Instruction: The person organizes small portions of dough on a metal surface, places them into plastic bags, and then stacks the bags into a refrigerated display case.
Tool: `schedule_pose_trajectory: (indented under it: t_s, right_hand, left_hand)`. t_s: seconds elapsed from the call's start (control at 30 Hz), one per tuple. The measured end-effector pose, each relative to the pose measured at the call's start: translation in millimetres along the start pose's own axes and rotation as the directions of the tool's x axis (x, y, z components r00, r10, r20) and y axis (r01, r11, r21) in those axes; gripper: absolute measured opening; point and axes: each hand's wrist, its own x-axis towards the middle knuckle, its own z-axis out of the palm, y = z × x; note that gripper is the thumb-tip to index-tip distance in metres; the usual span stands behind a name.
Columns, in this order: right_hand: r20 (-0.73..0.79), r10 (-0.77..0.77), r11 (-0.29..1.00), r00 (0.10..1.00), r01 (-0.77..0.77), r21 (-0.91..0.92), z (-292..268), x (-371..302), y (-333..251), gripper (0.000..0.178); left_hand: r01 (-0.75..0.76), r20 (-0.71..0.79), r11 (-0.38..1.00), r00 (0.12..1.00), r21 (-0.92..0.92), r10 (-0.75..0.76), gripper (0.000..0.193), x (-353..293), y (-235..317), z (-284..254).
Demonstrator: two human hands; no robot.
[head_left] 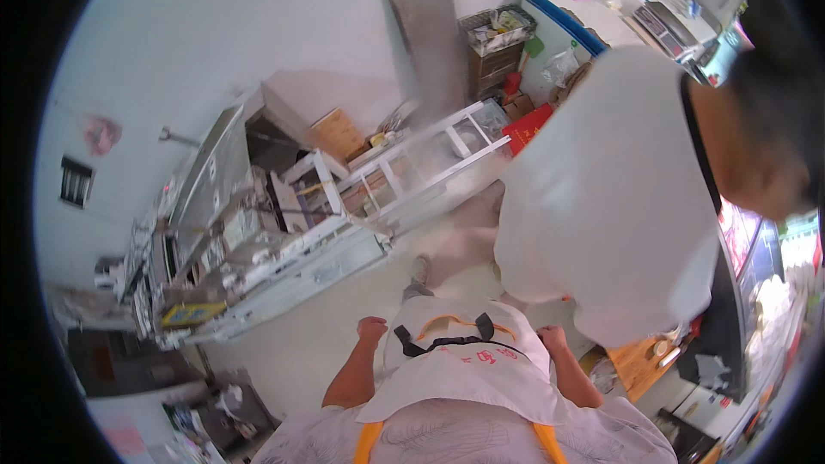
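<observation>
My left hand (pixel 371 329) hangs beside the left edge of my pale apron (pixel 468 387), its fingers curled in, with nothing seen in it. On the other side my right hand (pixel 552 339) is held close to the apron's right edge, also with the fingers curled and no thing showing. The apron has orange straps and red marks, and a black strap (pixel 464 341) with a buckle lies across its front. Neither hand touches any tool or counter. Nearest to my right hand is a co-worker in a white top (pixel 614 198), who bends in from the right.
A metal machine (pixel 206 180) stands at the left, with a long white frame (pixel 430 155) running from it. A grey board (pixel 427 34) leans on the wall by a crate (pixel 498 26). A white freezer (pixel 593 13) holds a scale (pixel 666 30). A wooden board (pixel 640 365) is at lower right.
</observation>
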Motion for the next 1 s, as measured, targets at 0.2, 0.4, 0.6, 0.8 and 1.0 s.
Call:
schedule_pose_trajectory:
  t_s: [0.2, 0.4, 0.6, 0.8, 1.0]
  right_hand:
    - [-0.063, -0.072, 0.995, 0.995, 0.067, -0.08, 100.1, -39.7, 128.2, 0.022]
    - [-0.106, 0.212, 0.964, 0.972, -0.226, -0.143, 161.6, -81.6, 47.5, 0.021]
    - [-0.149, 0.272, 0.961, 0.951, -0.276, -0.007, 173.8, -61.0, 0.7, 0.021]
    - [-0.125, 0.356, 0.932, 0.926, -0.361, -0.014, 180.7, -19.8, 5.1, 0.021]
    - [-0.117, 0.358, 0.932, 0.926, -0.346, 0.114, 153.3, 39.4, -35.5, 0.021]
  left_hand:
    - [-0.255, 0.195, 0.953, 0.955, 0.161, 0.223, 0.018, 143.5, 101.7, -37.1]
    - [-0.336, 0.383, 0.932, 0.886, 0.14, 0.262, 0.013, 232.9, 216.8, -39.3]
    - [-0.588, 0.616, 0.792, 0.689, 0.165, 0.383, 0.026, 250.3, 315.6, 35.6]
    - [-0.652, 0.767, 0.742, 0.553, 0.156, 0.325, 0.022, 173.9, 438.0, 118.3]
    - [-0.609, 0.694, 0.751, 0.656, 0.257, 0.295, 0.023, 227.5, 516.7, 152.6]
